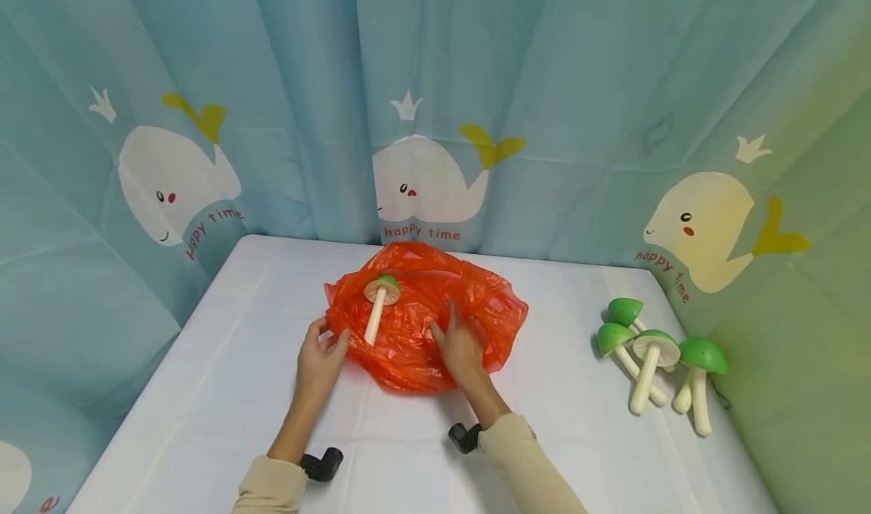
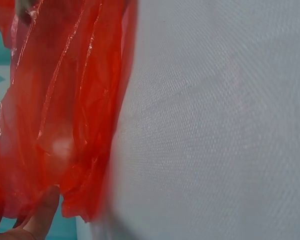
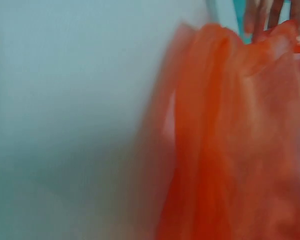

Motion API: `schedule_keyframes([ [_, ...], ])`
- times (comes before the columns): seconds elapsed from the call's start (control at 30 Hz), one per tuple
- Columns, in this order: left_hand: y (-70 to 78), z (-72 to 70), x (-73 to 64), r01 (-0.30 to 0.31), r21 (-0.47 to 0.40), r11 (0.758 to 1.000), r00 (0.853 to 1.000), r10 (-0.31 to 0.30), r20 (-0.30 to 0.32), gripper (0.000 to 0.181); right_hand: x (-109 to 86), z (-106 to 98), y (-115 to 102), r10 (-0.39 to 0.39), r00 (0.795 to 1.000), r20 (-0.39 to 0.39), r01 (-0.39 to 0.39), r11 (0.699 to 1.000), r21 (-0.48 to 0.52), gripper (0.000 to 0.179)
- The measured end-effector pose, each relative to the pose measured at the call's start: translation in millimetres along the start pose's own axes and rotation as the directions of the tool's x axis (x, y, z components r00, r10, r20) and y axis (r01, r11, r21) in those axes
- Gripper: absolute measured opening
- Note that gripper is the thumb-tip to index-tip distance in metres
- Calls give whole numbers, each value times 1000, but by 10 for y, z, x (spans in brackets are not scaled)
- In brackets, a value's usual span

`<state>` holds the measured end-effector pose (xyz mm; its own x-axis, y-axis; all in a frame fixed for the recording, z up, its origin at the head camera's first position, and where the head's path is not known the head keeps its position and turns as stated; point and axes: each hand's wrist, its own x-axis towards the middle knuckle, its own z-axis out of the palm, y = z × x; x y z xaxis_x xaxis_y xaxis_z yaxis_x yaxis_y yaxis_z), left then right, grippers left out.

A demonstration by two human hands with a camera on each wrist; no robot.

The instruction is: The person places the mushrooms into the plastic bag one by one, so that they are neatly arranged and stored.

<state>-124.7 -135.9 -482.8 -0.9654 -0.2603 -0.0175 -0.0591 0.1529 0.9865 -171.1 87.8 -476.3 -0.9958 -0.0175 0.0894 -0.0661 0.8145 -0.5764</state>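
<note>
A crumpled red plastic bag [image 1: 415,355] lies spread on the table with its mouth facing up. Inside its left part rests a toy mushroom [image 1: 373,319] with a green cap and pale stem, cap toward the back. At the bag's left edge my left hand [image 1: 320,366] holds the plastic between thumb and fingers; in the left wrist view the thumb [image 2: 46,212] presses against the film. My right hand [image 1: 465,351] reaches into the right side of the bag, index finger and thumb spread apart. No mushroom is in either hand.
Several more green-capped toy mushrooms [image 1: 655,348] lie in a cluster at the right side of the white table [image 1: 565,423]. A blue curtain [image 1: 565,83] with whale prints hangs behind the table and along both sides.
</note>
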Motion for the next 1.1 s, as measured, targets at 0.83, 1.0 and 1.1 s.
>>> schedule_keyframes([
  [0.83,-25,-61,-37,-8,7,1000,1000,8,-8,48,-558,-794,-216,-71,884,-462,382,680,626,29],
  [1.0,-45,-51,-34,-4,0,1000,1000,4,-7,47,-667,-902,84,-64,854,-516,393,730,559,29],
  [1.1,-46,-56,-42,-1,2,1000,1000,1,-10,47,-695,-955,270,-58,840,-540,373,784,496,29],
])
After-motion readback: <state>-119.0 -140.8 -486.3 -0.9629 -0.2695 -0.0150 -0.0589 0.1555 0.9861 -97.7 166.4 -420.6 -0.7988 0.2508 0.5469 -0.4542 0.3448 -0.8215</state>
